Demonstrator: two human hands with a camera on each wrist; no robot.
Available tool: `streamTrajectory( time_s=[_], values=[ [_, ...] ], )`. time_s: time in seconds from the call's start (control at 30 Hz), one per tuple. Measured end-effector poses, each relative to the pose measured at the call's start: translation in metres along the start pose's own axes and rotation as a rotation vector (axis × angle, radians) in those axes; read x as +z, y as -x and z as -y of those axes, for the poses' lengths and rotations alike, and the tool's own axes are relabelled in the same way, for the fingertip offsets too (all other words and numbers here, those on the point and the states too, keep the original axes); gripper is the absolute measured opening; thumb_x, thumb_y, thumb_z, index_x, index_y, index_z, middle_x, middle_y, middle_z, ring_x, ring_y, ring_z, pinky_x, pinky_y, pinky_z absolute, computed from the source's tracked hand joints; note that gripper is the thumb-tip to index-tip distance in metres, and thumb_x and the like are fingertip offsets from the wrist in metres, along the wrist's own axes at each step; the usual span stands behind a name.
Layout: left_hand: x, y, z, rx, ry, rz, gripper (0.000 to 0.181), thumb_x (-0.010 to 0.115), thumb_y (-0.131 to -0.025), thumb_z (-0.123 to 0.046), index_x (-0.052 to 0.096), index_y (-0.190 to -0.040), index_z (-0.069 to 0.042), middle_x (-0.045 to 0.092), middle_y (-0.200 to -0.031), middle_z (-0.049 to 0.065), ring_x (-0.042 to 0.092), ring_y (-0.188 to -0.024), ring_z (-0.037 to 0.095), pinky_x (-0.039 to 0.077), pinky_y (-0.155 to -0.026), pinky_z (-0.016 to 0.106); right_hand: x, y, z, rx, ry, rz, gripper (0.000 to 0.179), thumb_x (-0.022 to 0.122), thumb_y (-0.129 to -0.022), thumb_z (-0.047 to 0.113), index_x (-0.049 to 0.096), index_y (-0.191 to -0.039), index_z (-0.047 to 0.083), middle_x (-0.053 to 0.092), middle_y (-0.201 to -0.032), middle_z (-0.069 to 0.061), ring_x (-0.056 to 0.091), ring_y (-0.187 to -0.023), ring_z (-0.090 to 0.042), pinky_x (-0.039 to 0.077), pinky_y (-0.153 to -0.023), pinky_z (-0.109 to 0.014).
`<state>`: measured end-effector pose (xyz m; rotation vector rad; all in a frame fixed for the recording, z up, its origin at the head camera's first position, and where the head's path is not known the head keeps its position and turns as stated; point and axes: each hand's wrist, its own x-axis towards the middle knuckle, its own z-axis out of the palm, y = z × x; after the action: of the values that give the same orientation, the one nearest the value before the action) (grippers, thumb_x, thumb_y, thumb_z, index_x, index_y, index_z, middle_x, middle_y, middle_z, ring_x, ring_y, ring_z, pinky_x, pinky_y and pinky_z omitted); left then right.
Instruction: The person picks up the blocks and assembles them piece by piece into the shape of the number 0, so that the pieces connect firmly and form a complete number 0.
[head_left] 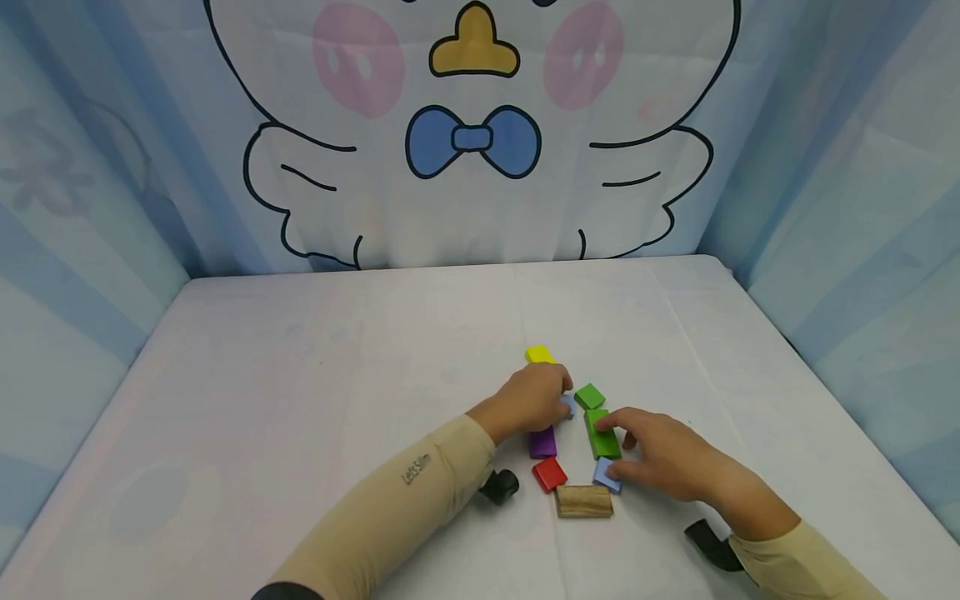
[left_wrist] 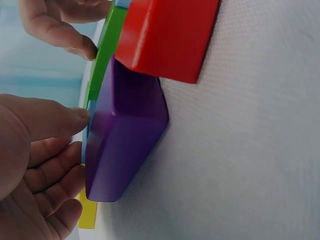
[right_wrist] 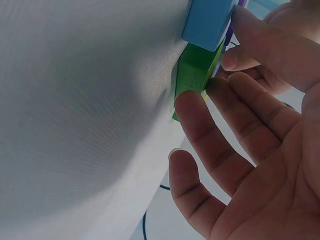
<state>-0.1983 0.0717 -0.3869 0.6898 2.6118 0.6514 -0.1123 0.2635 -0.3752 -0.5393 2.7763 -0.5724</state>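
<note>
My left hand (head_left: 528, 398) reaches over the far left of a ring of wooden blocks. Its thumb and fingers pinch a small blue block (head_left: 568, 406), mostly hidden by the hand. A purple block (head_left: 543, 442) lies just below this hand, and a yellow block (head_left: 539, 353) beyond it. On the right side, my right hand (head_left: 667, 454) has its fingers loosely bent. One fingertip touches the long green block (head_left: 602, 434), while the thumb touches a second blue block (head_left: 606, 474). In the right wrist view, the thumb rests against that blue block (right_wrist: 209, 22).
A small green block (head_left: 589, 396) lies at the ring's far right. The red block (head_left: 550, 474) and a bare wood block (head_left: 584, 502) form its near end. White cloth (head_left: 300, 400) covers the table; a printed curtain (head_left: 472, 208) hangs behind.
</note>
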Motion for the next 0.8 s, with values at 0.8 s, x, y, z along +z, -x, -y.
streamTrajectory(
  time_s=[0.8],
  values=[
    [-0.003,-0.003,0.014,-0.042,0.018,-0.137,0.028,0.076,-0.091,-0.026,0.068,-0.11,-0.006,0.067,-0.096,0.001,0.057,-0.078,0.011,0.048,-0.072,0.023,0.001,0.002,0.001,-0.002,0.0,-0.008,0.051,0.083,-0.082,0.026,0.062,-0.125,0.008,0.064,-0.109,0.002,0.056,-0.086,-0.013,0.049,-0.072,-0.034]
  ],
)
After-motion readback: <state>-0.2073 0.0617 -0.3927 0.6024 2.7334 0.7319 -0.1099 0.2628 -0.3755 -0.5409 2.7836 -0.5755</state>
